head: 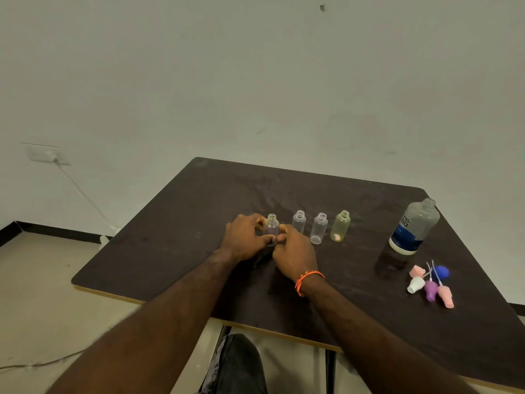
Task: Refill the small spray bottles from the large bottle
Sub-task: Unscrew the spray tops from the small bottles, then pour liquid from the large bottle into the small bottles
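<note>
Both hands' fingers (pixel 265 238) grip an upright small bottle (pixel 272 226), open neck pointing up

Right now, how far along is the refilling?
Done: all four small bottles are uncapped, their spray tops heaped beside the open large bottle. In hand: left hand and right hand hold the leftmost bottle. Left: pouring and recapping; none looks filled.

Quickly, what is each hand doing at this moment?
Left hand: closed on the leftmost small bottle.
Right hand: closed on the same bottle, from its other side.
</note>
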The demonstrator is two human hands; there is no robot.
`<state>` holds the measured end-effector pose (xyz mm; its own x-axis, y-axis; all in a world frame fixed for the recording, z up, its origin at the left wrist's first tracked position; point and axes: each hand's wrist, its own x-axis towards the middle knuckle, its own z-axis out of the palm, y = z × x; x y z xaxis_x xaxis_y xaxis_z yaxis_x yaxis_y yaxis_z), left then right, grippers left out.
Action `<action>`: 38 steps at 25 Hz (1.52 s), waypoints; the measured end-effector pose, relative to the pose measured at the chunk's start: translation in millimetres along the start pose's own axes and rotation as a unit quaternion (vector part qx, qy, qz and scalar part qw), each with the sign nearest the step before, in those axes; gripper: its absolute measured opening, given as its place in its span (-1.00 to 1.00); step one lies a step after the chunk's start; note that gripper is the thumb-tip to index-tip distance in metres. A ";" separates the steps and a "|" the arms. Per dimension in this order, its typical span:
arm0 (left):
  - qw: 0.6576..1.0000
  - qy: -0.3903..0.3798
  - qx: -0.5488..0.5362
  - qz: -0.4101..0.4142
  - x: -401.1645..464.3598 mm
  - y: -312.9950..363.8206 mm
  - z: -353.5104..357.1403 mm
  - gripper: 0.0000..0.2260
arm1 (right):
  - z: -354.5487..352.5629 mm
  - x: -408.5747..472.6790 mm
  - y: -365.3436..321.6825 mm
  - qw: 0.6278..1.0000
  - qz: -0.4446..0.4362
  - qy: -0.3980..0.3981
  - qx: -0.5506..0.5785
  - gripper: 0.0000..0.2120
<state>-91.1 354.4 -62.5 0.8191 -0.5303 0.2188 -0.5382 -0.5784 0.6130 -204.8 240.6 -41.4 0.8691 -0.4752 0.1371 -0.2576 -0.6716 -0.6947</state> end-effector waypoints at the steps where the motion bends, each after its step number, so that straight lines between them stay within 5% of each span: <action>1: 1.000 0.003 -0.005 0.013 -0.6 -1.2 0.4 -0.62 | 0.1 0.2 2.4 1.000 0.013 0.013 0.005 -0.78; 9: 0.993 -0.024 -0.039 0.111 -24.9 30.9 31.2 -0.66 | -33.5 -25.2 29.3 0.987 0.099 0.118 -0.037 -0.86; 16: 0.995 -0.023 -0.007 0.099 -37.0 43.3 39.8 -0.43 | -56.0 -45.4 40.8 0.993 0.037 0.093 -0.065 -0.83; 18: 0.994 0.010 -0.008 0.107 -43.9 48.4 32.1 -0.27 | -62.0 -49.9 43.1 0.992 0.033 0.109 -0.057 -0.77; 23: 0.975 0.110 -0.020 0.190 -34.1 100.6 6.6 -0.28 | -115.0 -47.3 69.4 0.983 0.040 0.160 -0.078 -0.79; 28: 0.970 0.022 0.052 0.236 5.1 191.0 32.5 -0.23 | -200.5 -31.5 109.9 0.959 0.078 0.258 -0.092 -0.79; 38: 0.969 -0.112 0.103 0.195 81.1 266.6 136.7 -0.24 | -261.3 21.5 184.3 0.985 0.147 0.090 -0.018 -0.22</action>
<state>-195.3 72.5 14.9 0.4946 -0.8411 0.2187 -0.8450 -0.4066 0.3472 -343.9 -41.9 18.0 0.6663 -0.7434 0.0586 -0.5045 -0.5073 -0.6987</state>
